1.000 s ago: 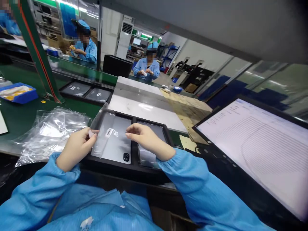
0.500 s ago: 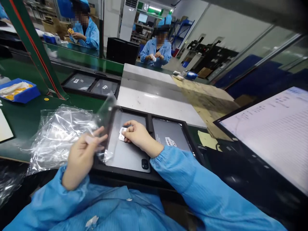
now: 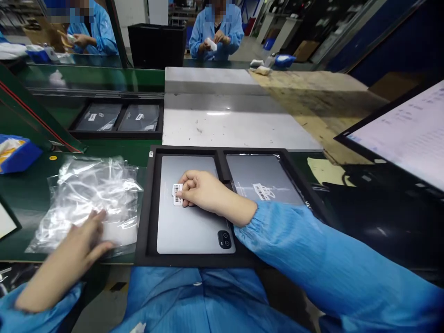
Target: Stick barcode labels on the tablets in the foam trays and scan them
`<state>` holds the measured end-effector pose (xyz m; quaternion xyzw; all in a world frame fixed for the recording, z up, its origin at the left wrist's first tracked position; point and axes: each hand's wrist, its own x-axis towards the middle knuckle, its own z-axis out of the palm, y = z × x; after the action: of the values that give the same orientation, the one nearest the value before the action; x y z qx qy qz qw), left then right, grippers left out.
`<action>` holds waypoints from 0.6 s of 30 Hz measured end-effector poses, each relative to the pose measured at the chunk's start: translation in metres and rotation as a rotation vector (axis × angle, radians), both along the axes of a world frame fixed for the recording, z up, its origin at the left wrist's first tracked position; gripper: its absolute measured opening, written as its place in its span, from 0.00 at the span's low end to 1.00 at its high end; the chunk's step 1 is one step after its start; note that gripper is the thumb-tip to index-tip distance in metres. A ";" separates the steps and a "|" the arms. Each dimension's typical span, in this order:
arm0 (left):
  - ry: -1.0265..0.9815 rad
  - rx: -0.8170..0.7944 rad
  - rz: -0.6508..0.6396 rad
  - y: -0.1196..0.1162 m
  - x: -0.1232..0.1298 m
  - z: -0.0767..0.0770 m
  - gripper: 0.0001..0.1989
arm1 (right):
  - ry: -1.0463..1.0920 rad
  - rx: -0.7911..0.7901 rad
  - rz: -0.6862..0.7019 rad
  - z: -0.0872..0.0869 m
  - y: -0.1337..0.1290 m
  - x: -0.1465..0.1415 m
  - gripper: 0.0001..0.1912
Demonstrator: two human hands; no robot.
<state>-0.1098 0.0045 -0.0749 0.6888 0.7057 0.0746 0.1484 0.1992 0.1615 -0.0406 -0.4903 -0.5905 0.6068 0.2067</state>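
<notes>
**A:** so what was in the black tray (image 3: 149,208) up front?

**B:** two grey tablets lying back-side up, one per compartment; the left tablet (image 3: 190,226) had its camera bump at the near right corner; the right tablet (image 3: 260,178) was partly hidden behind the blue sleeve (image 3: 312,259)

**A:** and the hands?

**B:** well apart; the right hand (image 3: 204,190) sat on the left tablet with fingers curled, fingertips pressed on a small white barcode sticker (image 3: 176,194); the left hand (image 3: 74,249) lay flat and open on a pile of clear plastic bags (image 3: 90,194) on the green bench (image 3: 31,185), just left of the tray, gripping nothing

**A:** could you read any of the labels?

**B:** nope; the sticker showed bars only, too small to read; the right tablet had a white printed label (image 3: 262,192) too, same story; the monitor (image 3: 409,134) at right showed rows of text, blurred

**A:** other containers?

**B:** a second black tray (image 3: 116,134) further back held two dark bagged tablets with little white labels; a blue bin (image 3: 19,155) at the left edge had something white and yellow in it; two people in blue coats worked at the far side
</notes>
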 end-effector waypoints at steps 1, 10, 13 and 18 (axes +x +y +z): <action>0.073 -0.076 0.009 0.002 0.007 -0.006 0.28 | 0.001 -0.006 0.001 0.001 0.000 0.000 0.12; 0.138 -0.086 -0.044 0.022 0.029 0.068 0.30 | 0.036 -0.039 0.042 0.018 0.001 0.016 0.10; 0.181 0.293 -0.329 0.047 0.068 0.104 0.20 | 0.143 0.109 0.053 0.025 0.007 0.038 0.06; 0.105 0.129 -1.045 0.107 0.163 0.077 0.23 | 0.198 0.451 -0.176 0.037 0.022 0.077 0.06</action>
<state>0.0530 0.1115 0.0024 0.9592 0.2687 -0.0006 0.0878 0.2758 0.1833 -0.0034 -0.4198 -0.6428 0.4844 0.4195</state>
